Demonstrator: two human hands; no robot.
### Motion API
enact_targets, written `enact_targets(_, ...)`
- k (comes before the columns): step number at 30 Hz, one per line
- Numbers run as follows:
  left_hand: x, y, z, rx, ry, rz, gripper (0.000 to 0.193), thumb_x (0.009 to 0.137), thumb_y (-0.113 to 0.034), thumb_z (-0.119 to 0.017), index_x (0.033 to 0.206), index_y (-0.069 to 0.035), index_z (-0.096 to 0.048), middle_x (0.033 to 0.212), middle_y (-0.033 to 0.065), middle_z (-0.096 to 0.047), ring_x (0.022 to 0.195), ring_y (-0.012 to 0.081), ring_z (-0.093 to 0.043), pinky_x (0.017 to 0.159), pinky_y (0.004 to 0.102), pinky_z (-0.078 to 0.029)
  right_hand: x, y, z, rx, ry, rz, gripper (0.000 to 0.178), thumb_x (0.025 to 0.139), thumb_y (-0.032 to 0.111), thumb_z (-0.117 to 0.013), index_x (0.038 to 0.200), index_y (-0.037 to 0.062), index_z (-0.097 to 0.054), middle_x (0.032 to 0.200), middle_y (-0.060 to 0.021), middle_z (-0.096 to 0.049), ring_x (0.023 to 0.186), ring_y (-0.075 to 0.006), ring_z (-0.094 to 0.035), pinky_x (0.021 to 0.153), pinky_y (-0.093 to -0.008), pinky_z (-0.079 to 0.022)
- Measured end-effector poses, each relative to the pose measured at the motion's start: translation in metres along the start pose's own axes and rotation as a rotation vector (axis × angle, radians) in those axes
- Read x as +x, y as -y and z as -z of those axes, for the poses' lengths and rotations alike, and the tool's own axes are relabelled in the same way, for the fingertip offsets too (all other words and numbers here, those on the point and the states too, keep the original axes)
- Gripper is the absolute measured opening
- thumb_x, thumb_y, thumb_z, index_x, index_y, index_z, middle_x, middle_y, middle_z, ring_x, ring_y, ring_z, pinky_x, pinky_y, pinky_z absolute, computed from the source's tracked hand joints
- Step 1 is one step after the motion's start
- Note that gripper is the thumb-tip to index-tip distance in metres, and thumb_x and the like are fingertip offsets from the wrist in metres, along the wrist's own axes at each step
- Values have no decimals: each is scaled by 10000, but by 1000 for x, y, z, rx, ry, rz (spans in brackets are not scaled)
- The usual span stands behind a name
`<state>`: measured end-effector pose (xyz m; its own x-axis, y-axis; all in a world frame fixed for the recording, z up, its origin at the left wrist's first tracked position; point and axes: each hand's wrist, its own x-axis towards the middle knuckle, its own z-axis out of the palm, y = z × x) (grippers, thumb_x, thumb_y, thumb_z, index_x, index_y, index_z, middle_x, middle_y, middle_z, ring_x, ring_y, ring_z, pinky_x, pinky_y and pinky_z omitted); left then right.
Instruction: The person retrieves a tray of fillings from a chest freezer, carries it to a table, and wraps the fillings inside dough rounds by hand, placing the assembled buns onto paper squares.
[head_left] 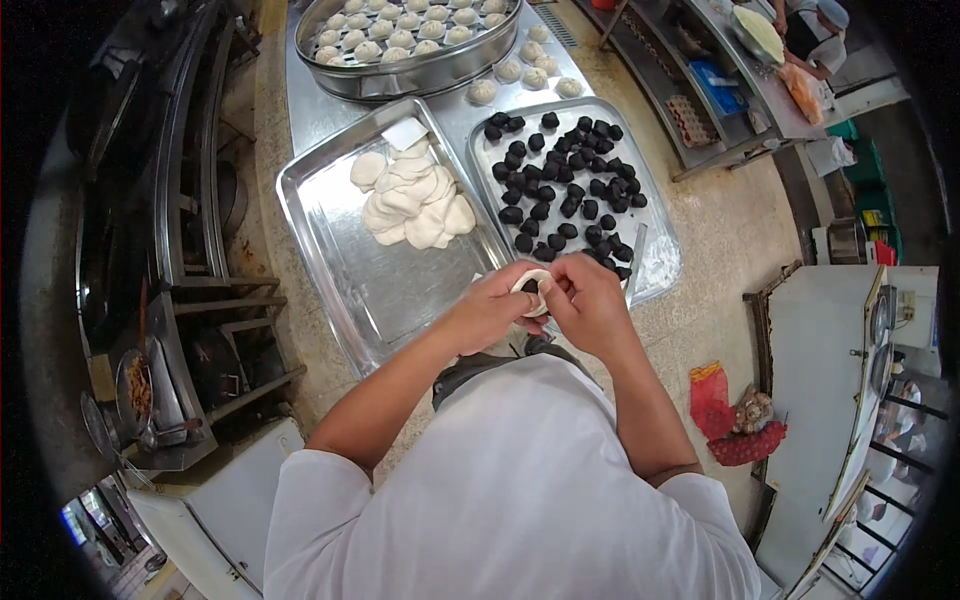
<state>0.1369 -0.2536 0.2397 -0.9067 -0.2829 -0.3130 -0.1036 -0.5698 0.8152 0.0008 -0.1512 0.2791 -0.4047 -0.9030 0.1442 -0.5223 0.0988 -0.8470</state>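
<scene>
"Hands at work?"
"Two: a left hand [495,305] and a right hand [590,300], with one dough wrapper [540,305] and one black filling [531,286] between them."
"Trays?"
"Two: one beyond the left hand [400,290], one beyond the right [655,245]."
"Their contents?"
"Left, dough rounds [415,200], too overlapped to count; right, dozens of black balls [570,190]."
"Buns?"
"Seven loose buns [508,72] on the worktop [455,115] far beyond both hands, over twenty in one steamer [400,80] farther past the left."

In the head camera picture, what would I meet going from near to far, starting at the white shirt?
White shirt → left hand and right hand, side by side, holding a dough wrapper with dark filling → pile of flat dough rounds → round metal steamer with pleated buns.
</scene>
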Motion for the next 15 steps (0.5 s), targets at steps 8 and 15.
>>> enact_targets(8, 2, -7, 6, 156, -39, 115, 316, 902, -84, -505, 1216, -95, -529, 880, -15, -540, 701, 70, -519, 556, 223, -426, -1, 12, 0, -23, 9, -31, 65, 823, 61, -582, 845, 0, -579, 781, -164, -577, 700, -352, -575, 638, -423, -464)
enact_targets(15, 6, -3, 9, -99, 19, 137, 282, 953, -385, -507, 1060, -132, -571, 760, -7, -532, 573, 80, -500, 450, 225, -390, 1, -4, -1, -170, 36, 147, 71, 821, 58, -597, 868, 5, -586, 805, -148, -588, 699, -314, -595, 626, -394, -474)
